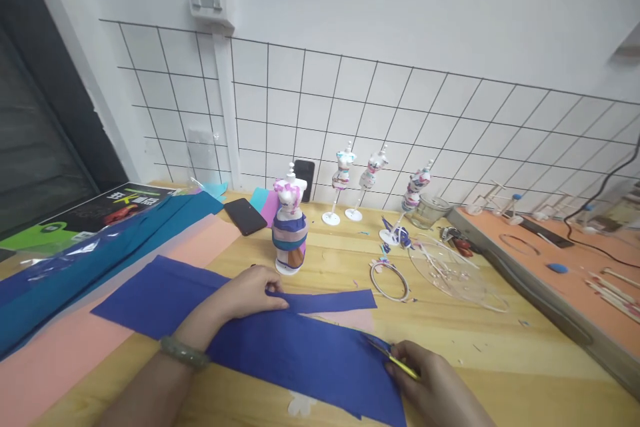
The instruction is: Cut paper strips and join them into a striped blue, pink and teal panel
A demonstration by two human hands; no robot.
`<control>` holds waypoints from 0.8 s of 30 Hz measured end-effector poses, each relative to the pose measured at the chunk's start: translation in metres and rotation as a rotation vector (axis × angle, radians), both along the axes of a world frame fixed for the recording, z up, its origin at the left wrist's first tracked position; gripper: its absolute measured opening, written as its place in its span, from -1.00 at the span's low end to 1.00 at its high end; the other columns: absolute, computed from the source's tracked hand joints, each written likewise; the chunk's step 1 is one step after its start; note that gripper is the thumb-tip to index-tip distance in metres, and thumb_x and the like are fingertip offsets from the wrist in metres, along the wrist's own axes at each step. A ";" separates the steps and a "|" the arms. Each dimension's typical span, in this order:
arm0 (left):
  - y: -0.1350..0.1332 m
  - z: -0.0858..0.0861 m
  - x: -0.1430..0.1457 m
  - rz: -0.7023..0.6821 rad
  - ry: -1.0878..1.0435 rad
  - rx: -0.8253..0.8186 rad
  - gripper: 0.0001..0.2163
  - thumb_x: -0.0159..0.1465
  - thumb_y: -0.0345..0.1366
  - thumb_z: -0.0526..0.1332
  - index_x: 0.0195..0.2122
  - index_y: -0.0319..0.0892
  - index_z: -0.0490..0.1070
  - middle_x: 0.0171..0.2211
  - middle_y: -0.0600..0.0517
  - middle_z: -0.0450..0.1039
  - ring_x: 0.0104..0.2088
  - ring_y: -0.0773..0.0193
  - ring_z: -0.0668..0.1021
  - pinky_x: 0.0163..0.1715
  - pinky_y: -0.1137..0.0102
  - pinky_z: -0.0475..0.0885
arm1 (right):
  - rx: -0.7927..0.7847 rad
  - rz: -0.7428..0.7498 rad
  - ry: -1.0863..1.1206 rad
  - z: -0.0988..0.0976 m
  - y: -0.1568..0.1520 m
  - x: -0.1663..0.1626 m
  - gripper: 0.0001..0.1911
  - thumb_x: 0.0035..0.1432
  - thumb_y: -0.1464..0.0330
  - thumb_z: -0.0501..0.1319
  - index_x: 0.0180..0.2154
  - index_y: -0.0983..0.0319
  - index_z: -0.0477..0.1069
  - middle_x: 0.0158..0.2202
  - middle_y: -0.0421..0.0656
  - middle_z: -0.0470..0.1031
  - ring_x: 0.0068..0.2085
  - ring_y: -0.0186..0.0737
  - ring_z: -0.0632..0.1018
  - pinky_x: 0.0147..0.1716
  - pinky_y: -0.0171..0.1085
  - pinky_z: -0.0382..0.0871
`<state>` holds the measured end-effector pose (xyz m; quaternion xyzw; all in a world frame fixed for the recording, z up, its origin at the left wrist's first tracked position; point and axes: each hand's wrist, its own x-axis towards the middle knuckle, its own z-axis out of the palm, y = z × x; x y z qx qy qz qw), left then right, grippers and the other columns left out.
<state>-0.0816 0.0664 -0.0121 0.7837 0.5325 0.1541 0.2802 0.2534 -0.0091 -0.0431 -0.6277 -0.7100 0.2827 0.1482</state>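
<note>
A long blue sheet [295, 347], cloth or crepe paper, lies across the wooden table. Along its far edge runs a narrow blue strip [340, 301], partly parted from the sheet. My left hand [253, 293], a bangle on its wrist, rests on the blue sheet with fingers curled round the base of the strip. At the sheet's right end my right hand [425, 367] grips yellow-handled scissors [404, 368], their dark blades lying at the sheet's edge. Beyond my left hand stands a small dress form [290, 197] wrapped in coloured bands.
Three small dress forms [369, 170] stand near the wall grid. To their right are a glass jar [429, 212], a metal ring [390, 280] and a clear plastic bag [450, 270]. A black phone [245, 215] and teal sheets [125, 247] lie left. An orange board [575, 257] borders the right.
</note>
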 end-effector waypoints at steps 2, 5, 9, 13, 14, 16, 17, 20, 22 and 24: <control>0.001 0.001 -0.003 0.003 0.026 -0.024 -0.73 0.03 -0.04 0.27 -0.46 -0.17 0.44 -0.51 0.11 0.38 -0.44 0.25 0.43 -0.50 0.46 0.20 | -0.019 0.032 0.009 0.002 0.000 -0.004 -0.75 0.16 0.21 0.04 -0.46 0.16 0.38 -0.45 -0.18 0.56 -0.38 -0.14 0.54 -0.42 -0.33 0.32; -0.001 0.002 -0.004 -0.007 0.055 -0.056 -0.75 0.03 -0.06 0.26 -0.49 -0.17 0.42 -0.56 0.14 0.32 -0.48 0.28 0.40 -0.53 0.47 0.16 | -0.024 0.044 -0.009 0.005 0.001 -0.001 -0.74 0.17 0.22 0.05 -0.48 0.17 0.37 -0.46 -0.17 0.56 -0.38 -0.14 0.54 -0.44 -0.34 0.29; -0.007 0.008 0.009 -0.063 0.071 -0.110 -0.77 0.05 -0.09 0.26 -0.51 -0.17 0.41 -0.57 0.15 0.33 -0.51 0.31 0.41 -0.58 0.49 0.14 | -0.052 0.048 -0.025 0.010 0.003 0.021 -0.80 0.14 0.27 0.08 -0.46 0.17 0.39 -0.41 -0.17 0.58 -0.35 -0.12 0.55 -0.42 -0.33 0.28; -0.020 0.012 0.036 -0.157 0.066 -0.109 -0.80 0.05 -0.17 0.28 -0.58 -0.16 0.36 -0.57 0.15 0.33 -0.51 0.33 0.40 -0.55 0.49 0.14 | -0.048 -0.016 -0.092 0.014 0.009 0.058 -0.87 0.05 0.33 0.14 -0.49 0.16 0.40 -0.43 -0.17 0.58 -0.36 -0.10 0.55 -0.42 -0.32 0.27; -0.023 0.013 0.042 -0.170 0.063 -0.094 -0.81 0.04 -0.20 0.28 -0.59 -0.16 0.35 -0.56 0.15 0.33 -0.48 0.33 0.40 -0.52 0.48 0.15 | -0.049 -0.032 -0.109 0.014 0.011 0.067 -0.88 0.03 0.34 0.15 -0.51 0.16 0.40 -0.44 -0.17 0.58 -0.37 -0.09 0.55 -0.42 -0.31 0.27; -0.027 0.013 0.051 -0.182 0.054 -0.068 -0.85 0.04 -0.24 0.28 -0.58 -0.16 0.36 -0.55 0.15 0.33 -0.45 0.32 0.39 -0.47 0.47 0.16 | -0.052 -0.070 -0.134 0.015 0.016 0.081 -0.88 0.03 0.34 0.15 -0.52 0.15 0.41 -0.44 -0.16 0.58 -0.37 -0.07 0.55 -0.42 -0.30 0.28; -0.029 0.012 0.054 -0.184 0.049 -0.060 -0.87 0.05 -0.26 0.26 -0.56 -0.16 0.37 -0.55 0.14 0.33 -0.44 0.32 0.39 -0.46 0.47 0.17 | -0.052 -0.096 -0.137 0.016 0.018 0.085 -0.87 0.04 0.32 0.14 -0.49 0.15 0.43 -0.42 -0.15 0.59 -0.36 -0.06 0.56 -0.40 -0.29 0.29; -0.028 0.010 0.057 -0.186 0.025 -0.066 -0.90 0.11 -0.29 0.21 -0.52 -0.16 0.42 -0.52 0.12 0.37 -0.43 0.32 0.42 -0.44 0.48 0.20 | -0.011 -0.150 -0.100 0.022 0.020 0.084 -0.77 0.14 0.18 0.11 -0.29 0.15 0.43 -0.32 -0.10 0.59 -0.30 -0.04 0.56 -0.34 -0.26 0.33; -0.027 0.009 0.057 -0.181 0.007 -0.072 -0.90 0.13 -0.30 0.19 -0.49 -0.16 0.45 -0.50 0.11 0.40 -0.43 0.33 0.44 -0.45 0.49 0.22 | 0.025 -0.098 -0.054 0.030 0.017 0.071 -0.68 0.18 0.09 0.07 -0.19 0.15 0.38 -0.29 -0.10 0.58 -0.27 -0.06 0.56 -0.31 -0.26 0.33; -0.025 0.008 0.057 -0.167 -0.012 -0.069 -0.88 0.15 -0.30 0.17 -0.47 -0.16 0.45 -0.48 0.10 0.41 -0.41 0.32 0.46 -0.43 0.50 0.24 | 0.021 0.042 -0.018 0.039 0.013 0.053 -0.68 0.21 0.07 0.06 -0.21 0.14 0.36 -0.30 -0.12 0.57 -0.29 -0.11 0.54 -0.31 -0.28 0.32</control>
